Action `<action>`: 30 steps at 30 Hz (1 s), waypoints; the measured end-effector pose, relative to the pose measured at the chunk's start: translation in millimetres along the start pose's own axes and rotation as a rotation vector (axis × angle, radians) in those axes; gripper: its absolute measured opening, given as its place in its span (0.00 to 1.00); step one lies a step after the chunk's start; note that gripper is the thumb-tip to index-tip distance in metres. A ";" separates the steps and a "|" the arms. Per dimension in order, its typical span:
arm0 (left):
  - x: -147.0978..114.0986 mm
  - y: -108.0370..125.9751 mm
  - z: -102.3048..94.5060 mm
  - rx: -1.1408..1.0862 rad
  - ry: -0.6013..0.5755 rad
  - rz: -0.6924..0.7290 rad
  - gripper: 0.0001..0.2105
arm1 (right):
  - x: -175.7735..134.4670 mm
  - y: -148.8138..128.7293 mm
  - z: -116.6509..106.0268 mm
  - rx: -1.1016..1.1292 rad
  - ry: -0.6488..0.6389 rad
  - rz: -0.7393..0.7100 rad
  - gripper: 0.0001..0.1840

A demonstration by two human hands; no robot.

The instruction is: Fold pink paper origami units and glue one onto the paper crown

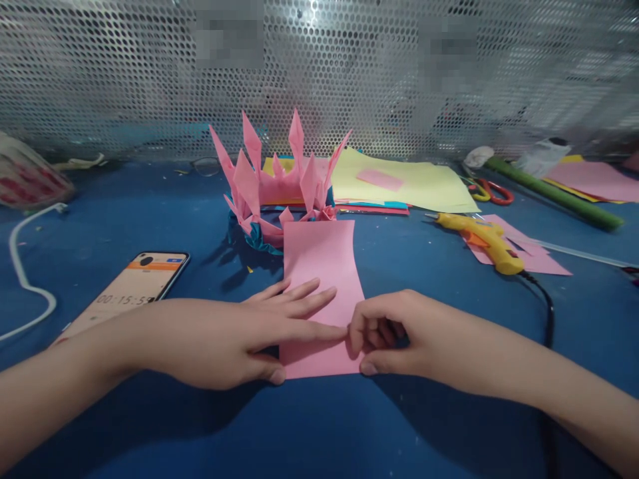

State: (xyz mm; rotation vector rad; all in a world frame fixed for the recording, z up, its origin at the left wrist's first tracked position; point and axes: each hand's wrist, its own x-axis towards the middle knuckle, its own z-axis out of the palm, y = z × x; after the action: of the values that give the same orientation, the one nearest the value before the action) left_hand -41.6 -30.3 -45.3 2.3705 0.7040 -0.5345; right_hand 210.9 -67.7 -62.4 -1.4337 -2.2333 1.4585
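Note:
A sheet of pink paper [322, 253] lies upright in front of me on the blue table, its far edge reaching up in front of a pink paper crown [247, 189]. My left hand [234, 336] is spread over the paper, fingers apart, with the thumb at its near left corner. At the near right corner, my right hand [409, 326] is curled, its fingers and thumb closed at the paper's right edge. The crown has pointed folded spikes and a crinkled blue base.
A phone [132, 286] showing a timer lies left beside a white cable [22, 279]. To the right rest a yellow glue gun [484, 239] on pink scraps, scissors [494, 191] and a green stick [554, 193]. Yellow sheets [424, 179] lie before a perforated metal panel [329, 80].

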 end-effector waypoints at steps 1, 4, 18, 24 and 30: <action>-0.1 0.0 -0.3 0.024 -0.011 0.016 0.35 | -0.6 0.1 -2.4 -0.008 -0.018 -0.002 0.03; 0.7 0.8 1.9 0.072 -0.039 0.046 0.31 | -1.7 -1.0 -5.6 -0.015 -0.052 0.002 0.04; 13.7 38.7 30.6 0.140 0.393 -0.019 0.23 | 5.8 -10.4 40.9 -0.187 0.347 -0.039 0.11; 21.3 42.5 37.7 0.226 0.308 -0.128 0.28 | 4.2 -11.0 38.1 -0.174 0.309 -0.035 0.11; 21.3 35.6 51.9 0.303 0.408 -0.092 0.26 | 4.9 -9.7 40.4 -0.161 0.321 -0.041 0.09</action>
State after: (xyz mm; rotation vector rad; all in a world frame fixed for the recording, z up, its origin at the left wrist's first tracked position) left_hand -14.2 -80.3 -79.3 2.7802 0.9719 -0.2011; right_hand 180.3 -91.4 -78.3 -1.5299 -2.2000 0.9721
